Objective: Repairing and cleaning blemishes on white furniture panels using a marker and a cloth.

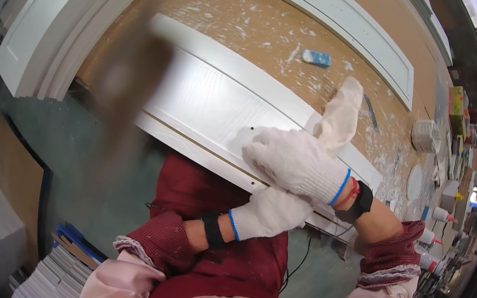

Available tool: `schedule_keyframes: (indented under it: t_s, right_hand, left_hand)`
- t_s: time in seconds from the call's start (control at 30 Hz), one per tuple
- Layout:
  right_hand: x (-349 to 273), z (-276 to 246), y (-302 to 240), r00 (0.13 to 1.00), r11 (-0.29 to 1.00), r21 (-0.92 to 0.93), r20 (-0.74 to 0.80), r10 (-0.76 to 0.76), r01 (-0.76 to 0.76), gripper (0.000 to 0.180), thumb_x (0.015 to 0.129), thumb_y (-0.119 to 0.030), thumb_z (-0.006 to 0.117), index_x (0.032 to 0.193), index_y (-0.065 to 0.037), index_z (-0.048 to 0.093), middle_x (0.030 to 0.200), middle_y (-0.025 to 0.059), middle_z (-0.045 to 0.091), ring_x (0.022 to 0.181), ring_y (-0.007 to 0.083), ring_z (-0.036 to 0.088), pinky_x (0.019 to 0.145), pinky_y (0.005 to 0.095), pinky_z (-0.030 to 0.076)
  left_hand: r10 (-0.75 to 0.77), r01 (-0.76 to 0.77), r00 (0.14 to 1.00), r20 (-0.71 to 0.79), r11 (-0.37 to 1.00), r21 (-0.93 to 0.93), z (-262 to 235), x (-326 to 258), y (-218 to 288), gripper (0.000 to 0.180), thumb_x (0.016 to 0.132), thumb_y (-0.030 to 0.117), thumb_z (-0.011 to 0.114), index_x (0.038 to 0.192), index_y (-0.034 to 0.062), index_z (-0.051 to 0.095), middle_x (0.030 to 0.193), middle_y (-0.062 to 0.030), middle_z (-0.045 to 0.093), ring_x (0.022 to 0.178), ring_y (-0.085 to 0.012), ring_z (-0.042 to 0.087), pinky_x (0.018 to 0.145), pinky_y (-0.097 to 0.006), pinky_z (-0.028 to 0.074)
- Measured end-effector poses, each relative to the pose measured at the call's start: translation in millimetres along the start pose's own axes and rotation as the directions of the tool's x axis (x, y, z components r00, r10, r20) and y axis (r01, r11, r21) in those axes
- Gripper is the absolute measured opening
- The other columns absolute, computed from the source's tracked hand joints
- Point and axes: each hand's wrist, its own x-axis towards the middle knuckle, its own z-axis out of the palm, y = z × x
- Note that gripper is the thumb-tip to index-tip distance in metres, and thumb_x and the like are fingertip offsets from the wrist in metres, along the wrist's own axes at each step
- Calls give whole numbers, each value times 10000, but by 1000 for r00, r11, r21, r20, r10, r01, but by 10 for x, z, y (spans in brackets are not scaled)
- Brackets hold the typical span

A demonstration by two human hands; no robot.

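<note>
"How many white knitted gloves with blue cuffs [321,178]?"

"Two — one on the left hand [273,215], one on the right hand [296,160]."

"Black wristbands [360,202]?"

"Two, and two dark red checked sleeve covers [161,241]."

"Long, flat-lying white panels with recessed middles?"

"At least two: a near panel [213,92] and a far panel [346,21]. The white panels stacked at left [34,42] — too tightly packed to count."

"Smaller things?"

"One blue-and-white rectangular block [316,58], one crumpled off-white cloth [341,112]. At right, one boxy white plastic tub [426,136] and at least three white plastic bottles with red tips [439,214]."
</note>
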Motion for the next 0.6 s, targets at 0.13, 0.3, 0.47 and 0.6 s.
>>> schedule_keyframes:
  t_s: [0.13, 0.3, 0.47, 0.6]
  right_hand:
    - [-1, 99, 42, 996, 996, 77, 80, -51, 44, 179, 831, -170, 595, 996, -102, 583, 960, 115, 595, 849, 330, 650, 680, 431, 535]
    - [238, 108, -55, 992, 985, 175, 122, -32, 11, 203, 863, -167, 575, 1056, -106, 597, 1012, 115, 596, 889, 316, 645, 697, 416, 542]
    - [933, -97, -293, 987, 982, 100, -24, -156, 158, 174, 877, -135, 555, 1032, -71, 602, 909, 130, 621, 809, 321, 674, 652, 413, 563]
    - [1525, -101, -430, 970, 969, 136, -157, -186, 207, 141, 898, -124, 540, 937, -30, 638, 834, 173, 670, 790, 369, 699, 664, 461, 577]
  left_hand:
    - [-7, -1, 989, -147, 999, -52, 74, -25, 6, 231, 800, 307, 703, 961, 143, 711, 790, -50, 691, 679, -229, 702, 574, -369, 569]
    - [33, -49, 962, -271, 997, -55, 217, -17, -12, 159, 823, 281, 680, 873, 138, 727, 712, -52, 673, 654, -233, 695, 556, -369, 558]
    - [11, -28, 991, -135, 992, -126, 85, -10, 2, 161, 876, 253, 649, 885, 113, 727, 758, -83, 684, 663, -251, 687, 573, -412, 553]
    - [47, -79, 966, -255, 990, -117, 156, -14, -17, 179, 849, 231, 632, 902, 70, 690, 809, -82, 656, 727, -249, 657, 649, -416, 536]
